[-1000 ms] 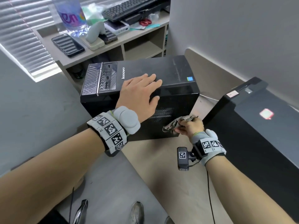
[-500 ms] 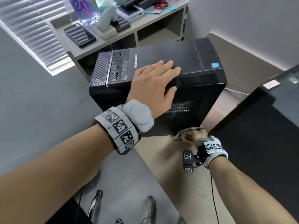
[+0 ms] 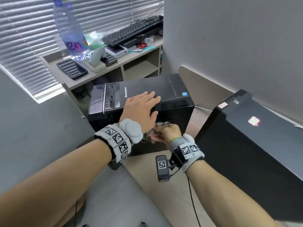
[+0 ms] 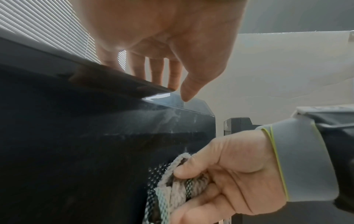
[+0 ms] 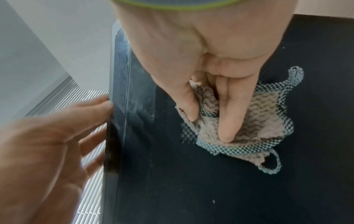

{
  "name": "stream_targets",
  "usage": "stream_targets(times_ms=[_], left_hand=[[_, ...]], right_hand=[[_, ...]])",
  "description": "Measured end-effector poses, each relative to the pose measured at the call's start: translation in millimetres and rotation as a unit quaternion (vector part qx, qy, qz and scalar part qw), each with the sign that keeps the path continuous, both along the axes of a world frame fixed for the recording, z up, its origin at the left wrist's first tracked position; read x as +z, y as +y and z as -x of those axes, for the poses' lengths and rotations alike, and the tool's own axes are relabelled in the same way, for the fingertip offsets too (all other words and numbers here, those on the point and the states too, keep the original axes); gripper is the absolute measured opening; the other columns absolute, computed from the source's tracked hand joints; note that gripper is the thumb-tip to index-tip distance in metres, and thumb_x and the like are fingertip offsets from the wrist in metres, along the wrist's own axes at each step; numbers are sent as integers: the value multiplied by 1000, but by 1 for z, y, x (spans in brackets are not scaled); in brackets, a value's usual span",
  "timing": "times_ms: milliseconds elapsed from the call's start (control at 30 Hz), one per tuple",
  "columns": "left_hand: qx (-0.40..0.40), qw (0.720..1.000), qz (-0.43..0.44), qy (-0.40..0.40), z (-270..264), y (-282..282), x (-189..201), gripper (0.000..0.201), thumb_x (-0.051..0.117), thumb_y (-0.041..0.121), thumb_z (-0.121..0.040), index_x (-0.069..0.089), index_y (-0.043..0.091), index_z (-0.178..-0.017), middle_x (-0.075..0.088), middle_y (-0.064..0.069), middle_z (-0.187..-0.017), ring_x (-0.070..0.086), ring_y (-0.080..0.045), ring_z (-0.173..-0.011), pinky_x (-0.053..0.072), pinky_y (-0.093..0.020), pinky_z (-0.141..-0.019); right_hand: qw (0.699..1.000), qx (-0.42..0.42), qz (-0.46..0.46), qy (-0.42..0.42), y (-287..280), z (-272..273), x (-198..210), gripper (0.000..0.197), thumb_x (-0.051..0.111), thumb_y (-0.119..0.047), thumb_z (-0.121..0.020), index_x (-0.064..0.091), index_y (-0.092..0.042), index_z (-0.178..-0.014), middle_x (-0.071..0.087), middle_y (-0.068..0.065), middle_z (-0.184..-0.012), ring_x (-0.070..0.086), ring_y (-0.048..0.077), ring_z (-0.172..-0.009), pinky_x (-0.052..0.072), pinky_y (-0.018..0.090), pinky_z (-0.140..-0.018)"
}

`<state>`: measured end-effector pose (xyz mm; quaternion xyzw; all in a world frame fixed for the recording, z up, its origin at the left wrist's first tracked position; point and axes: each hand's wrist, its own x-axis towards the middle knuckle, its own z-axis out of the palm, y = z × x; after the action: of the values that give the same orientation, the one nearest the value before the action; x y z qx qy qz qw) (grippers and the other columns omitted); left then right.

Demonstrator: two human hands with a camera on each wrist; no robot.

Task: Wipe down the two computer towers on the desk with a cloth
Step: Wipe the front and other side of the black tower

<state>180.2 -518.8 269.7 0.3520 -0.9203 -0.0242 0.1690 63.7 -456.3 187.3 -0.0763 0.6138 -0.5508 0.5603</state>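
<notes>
A black Lenovo tower (image 3: 173,89) stands on the desk (image 3: 164,190). My left hand (image 3: 141,107) lies flat and open on its top, fingers straight (image 4: 157,71). Just below, my right hand (image 3: 165,133) grips a crumpled grey checked cloth (image 3: 161,124) and presses it against the tower's near side panel (image 5: 191,181), over the vent mesh. Thumb and fingers pinch the cloth (image 5: 264,118) (image 4: 172,194). Dusty smears show on the panel's upper edge (image 4: 172,115). The second black tower (image 3: 254,136) stands to the right, untouched.
Behind the tower, a shelf (image 3: 54,69) carries a water bottle (image 3: 70,30), a keyboard (image 3: 131,31), a phone (image 3: 72,68) and small items. Grey walls close the left and back. A thin cable (image 3: 193,202) runs across the desk.
My right hand carried the cloth from the panel's lower right corner up and left, close under my left wrist. The left hand stayed on the tower top.
</notes>
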Motion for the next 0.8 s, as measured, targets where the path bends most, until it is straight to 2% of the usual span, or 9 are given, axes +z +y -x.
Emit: stream_targets(times_ms=[100, 200, 233, 367, 467, 567, 700, 733, 800], left_hand=[[-4, 1000, -4, -2, -2, -1, 0, 51, 57, 34, -89, 48, 31, -139, 45, 8, -148, 38, -17, -139, 29, -39, -109], [-16, 1000, -3, -7, -4, -4, 1, 51, 56, 35, -90, 47, 32, -140, 44, 8, -149, 37, -17, -140, 29, -40, -110], [-18, 1000, 0, -8, -5, -4, 0, 51, 56, 35, -90, 47, 32, -140, 44, 8, -149, 37, -17, -140, 29, -40, -110], [-23, 1000, 10, 7, -6, -6, -3, 51, 59, 34, -88, 50, 30, -138, 47, 6, -147, 40, -18, -138, 31, -41, -108], [-26, 999, 15, 18, -7, -5, -5, 50, 60, 33, -87, 52, 29, -136, 49, 6, -145, 43, -18, -136, 33, -41, -107], [-24, 999, 26, 25, -8, -3, -8, 48, 61, 34, -86, 55, 28, -133, 52, 6, -142, 46, -18, -134, 35, -41, -105], [-19, 999, 13, 23, -10, 0, -6, 43, 61, 35, -87, 57, 28, -129, 54, 7, -138, 47, -19, -128, 37, -42, -102], [-18, 1000, -3, 23, -9, 0, -3, 40, 60, 35, -88, 57, 27, -128, 54, 8, -137, 46, -19, -127, 37, -42, -102], [-11, 999, -38, 22, -9, -1, 6, 33, 57, 35, -91, 60, 25, -122, 55, 9, -132, 47, -19, -123, 37, -40, -100]], right_hand=[[1000, -26, -3, 9, 6, 6, 8, 15, 61, 5, -87, 57, 13, -100, 62, 26, -80, 64, 35, -67, 59, 35, -58], [996, -74, 30, 31, 11, 28, 20, 1, 57, 6, -89, 57, 7, -88, 62, 23, -77, 64, 32, -62, 60, 32, -53], [995, -77, 41, 45, 10, 31, 23, 3, 58, 7, -88, 58, 6, -85, 62, 22, -77, 65, 31, -61, 60, 32, -54], [995, -53, 19, 77, 4, 16, 13, 5, 61, 8, -86, 57, 8, -83, 62, 25, -81, 64, 34, -68, 59, 33, -52], [996, -49, -3, 77, 10, 12, -1, 5, 57, 9, -89, 52, 8, -88, 58, 22, -75, 62, 32, -65, 58, 34, -48], [985, -28, 12, 168, 23, 28, 14, 6, 56, 3, -91, 54, 4, -85, 61, 21, -74, 63, 31, -60, 59, 37, -53], [935, -7, 46, 352, 34, 55, 65, 7, 63, -15, -86, 60, -8, -85, 70, 18, -80, 69, 34, -63, 59, 49, -64], [914, -4, 49, 403, 35, 61, 77, 9, 63, -22, -83, 60, -13, -84, 70, 14, -81, 69, 33, -69, 58, 49, -69], [861, 6, 41, 507, 37, 69, 103, 11, 62, -29, -81, 59, -19, -85, 70, 6, -91, 66, 27, -85, 52, 38, -80]])
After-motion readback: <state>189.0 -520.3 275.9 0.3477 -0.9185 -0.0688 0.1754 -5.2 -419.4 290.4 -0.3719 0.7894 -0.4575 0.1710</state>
